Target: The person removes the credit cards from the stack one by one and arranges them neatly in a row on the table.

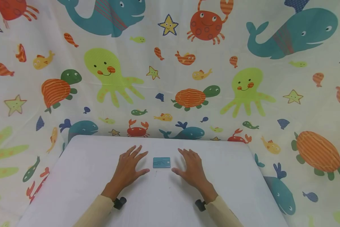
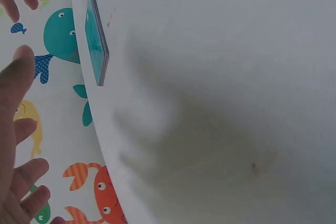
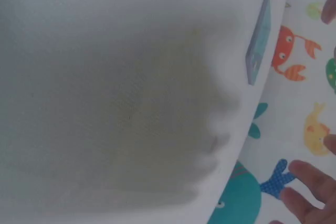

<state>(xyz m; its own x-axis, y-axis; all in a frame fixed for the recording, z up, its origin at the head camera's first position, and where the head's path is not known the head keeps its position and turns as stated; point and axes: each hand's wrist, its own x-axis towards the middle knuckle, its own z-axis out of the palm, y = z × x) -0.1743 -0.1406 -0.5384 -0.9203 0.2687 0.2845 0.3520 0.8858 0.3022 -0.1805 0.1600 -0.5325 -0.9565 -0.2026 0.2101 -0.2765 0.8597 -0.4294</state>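
A flat teal-blue card with faint lettering and a small pale patch lies on the white table between the two hands. Seen from the left wrist, the card shows a thick, layered-looking edge. My left hand hovers to its left, fingers spread and thumb pointing toward it. On the other side, my right hand mirrors that pose, fingers apart and loosely bent. Neither hand touches the card, and both hold nothing. In the right wrist view the card lies near the far edge, with right-hand fingers partly visible.
The white table carries soft hand shadows and a few small marks. Behind it and along its sides hangs a white cloth printed with sea animals. Each wrist wears a small black device below the sleeve's cuff.
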